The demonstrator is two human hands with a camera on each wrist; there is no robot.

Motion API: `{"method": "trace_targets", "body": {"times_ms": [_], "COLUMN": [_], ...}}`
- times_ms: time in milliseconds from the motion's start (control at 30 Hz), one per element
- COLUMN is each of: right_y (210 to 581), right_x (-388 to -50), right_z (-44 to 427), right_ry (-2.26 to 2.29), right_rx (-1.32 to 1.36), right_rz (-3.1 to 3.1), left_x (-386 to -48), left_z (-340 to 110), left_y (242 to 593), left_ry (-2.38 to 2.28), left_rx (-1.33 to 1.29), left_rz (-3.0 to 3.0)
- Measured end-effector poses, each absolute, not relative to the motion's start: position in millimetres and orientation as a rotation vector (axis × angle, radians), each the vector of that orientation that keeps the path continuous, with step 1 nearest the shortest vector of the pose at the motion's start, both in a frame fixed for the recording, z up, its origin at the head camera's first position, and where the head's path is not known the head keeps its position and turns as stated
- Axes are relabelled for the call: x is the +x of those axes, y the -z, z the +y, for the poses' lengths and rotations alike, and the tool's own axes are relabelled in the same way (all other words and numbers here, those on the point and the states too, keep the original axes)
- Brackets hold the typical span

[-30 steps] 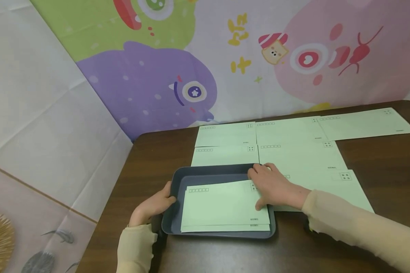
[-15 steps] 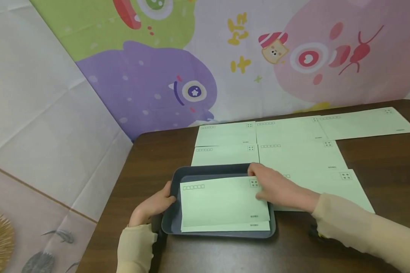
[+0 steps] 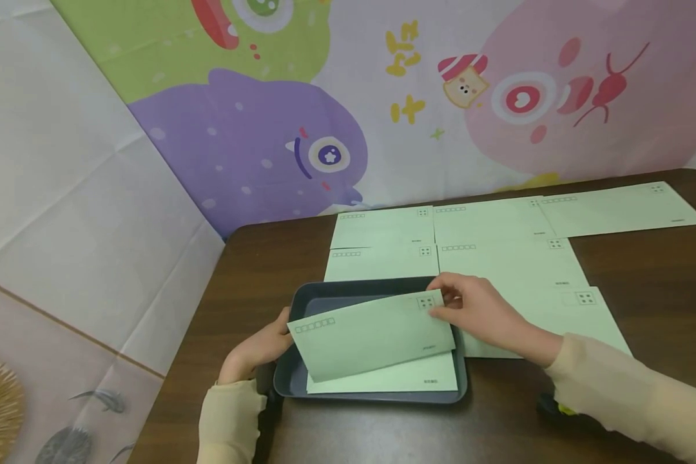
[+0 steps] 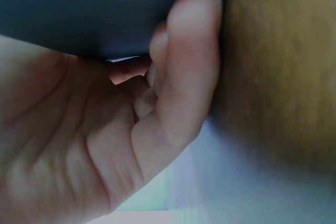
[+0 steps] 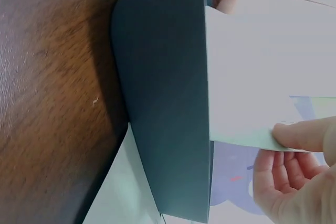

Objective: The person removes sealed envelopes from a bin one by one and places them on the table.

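My right hand pinches the right end of a pale green envelope between thumb and fingers. That envelope is tilted, its left end reaching over the rim of a dark blue-grey tray. Beneath it, another envelope lies in the tray. My left hand grips the tray's left side; in the left wrist view its curled fingers press against the dark wall. The right wrist view has the thumb on the held envelope, above the tray's outer side.
Several envelopes lie in rows behind and right of the tray, some edges meeting or overlapping. The brown wooden table has its far edge against a cartoon-printed cloth. A pale panel stands at the left.
My right hand has lifted the top envelope from the pile in the tray and shifted slightly right. The envelope's left end has swung up and left. The left hand stays on the tray.
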State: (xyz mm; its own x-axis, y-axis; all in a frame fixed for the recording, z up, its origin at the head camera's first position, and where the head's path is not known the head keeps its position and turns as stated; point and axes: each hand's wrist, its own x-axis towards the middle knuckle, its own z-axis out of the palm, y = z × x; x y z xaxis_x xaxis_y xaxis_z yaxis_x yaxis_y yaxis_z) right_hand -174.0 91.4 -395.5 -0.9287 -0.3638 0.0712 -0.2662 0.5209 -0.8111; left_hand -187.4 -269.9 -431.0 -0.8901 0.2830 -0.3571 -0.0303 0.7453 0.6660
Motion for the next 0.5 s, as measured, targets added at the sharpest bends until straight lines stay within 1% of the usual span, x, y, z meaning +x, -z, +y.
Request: {"method": "trace_targets", "body": {"times_ms": [267,500], "right_y": [386.2,382.6], "right_x": [-169.7,-173.0], "right_z": [99.7,115.8], "right_ry": [1.596,1.801], "right_rx": [-0.465,-0.349], "right_rz": [2.639,2.666], "left_x": [-185.5,-185.6], "left_z": [-266.8,-267.5], "left_y": [428.6,427.5], "left_ry": [-0.926,-0.909], "left_rx": [0.123,0.103], "left_rz": [2.464,2.477]}}
